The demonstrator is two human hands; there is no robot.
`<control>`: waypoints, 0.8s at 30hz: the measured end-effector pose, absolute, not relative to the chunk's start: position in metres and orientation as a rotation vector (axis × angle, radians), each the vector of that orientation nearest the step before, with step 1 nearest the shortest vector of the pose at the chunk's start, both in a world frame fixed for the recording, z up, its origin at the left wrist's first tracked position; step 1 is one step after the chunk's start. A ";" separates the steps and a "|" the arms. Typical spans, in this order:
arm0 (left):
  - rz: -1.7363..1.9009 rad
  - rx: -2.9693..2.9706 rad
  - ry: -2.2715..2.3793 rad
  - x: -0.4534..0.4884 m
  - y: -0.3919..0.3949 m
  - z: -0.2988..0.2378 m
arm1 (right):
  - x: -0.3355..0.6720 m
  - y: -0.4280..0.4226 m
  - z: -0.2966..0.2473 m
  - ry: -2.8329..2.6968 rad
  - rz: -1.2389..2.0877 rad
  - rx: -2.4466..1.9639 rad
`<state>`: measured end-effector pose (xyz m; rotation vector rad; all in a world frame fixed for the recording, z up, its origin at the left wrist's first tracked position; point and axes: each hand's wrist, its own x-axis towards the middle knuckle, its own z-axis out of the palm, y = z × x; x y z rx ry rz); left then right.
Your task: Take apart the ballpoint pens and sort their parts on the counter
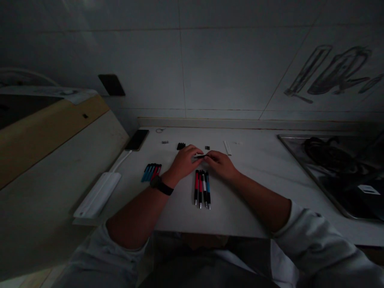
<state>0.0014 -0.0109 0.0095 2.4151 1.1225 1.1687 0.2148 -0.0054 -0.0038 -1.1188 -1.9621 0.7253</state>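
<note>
Over the middle of the counter my left hand [186, 159] and my right hand [221, 163] meet, thumbs and fingers closed around a slim dark pen part [199, 157]. Its exact kind is too small and dim to tell. Just below the hands lie several assembled pens [200, 188], red, white and blue with black grips, tips toward me. Beside my left wrist is a row of blue and red pen barrels [151, 172]. Beyond the hands sit short black grips [181, 146], small dark pieces [207, 147], springs [165, 142] and thin white sticks [227, 148].
At the left, a phone [137, 140] lies near a white power strip [97, 195] with a cable, beside a large pale box-like piece [75, 160]. A ring [160, 130] rests near the wall. A metal-rimmed stovetop [312, 180] with dark items stands at the right.
</note>
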 end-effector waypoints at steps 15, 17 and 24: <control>1.255 2.366 1.158 0.000 -0.012 0.015 | 0.227 0.000 0.000 -1.735 1.069 -1.077; 1.250 2.370 1.160 0.000 -0.012 0.015 | 0.226 -0.001 -0.001 -1.759 1.030 -1.086; 1.296 2.364 1.161 -0.001 -0.010 0.013 | 0.225 0.002 -0.008 -1.675 1.048 -1.057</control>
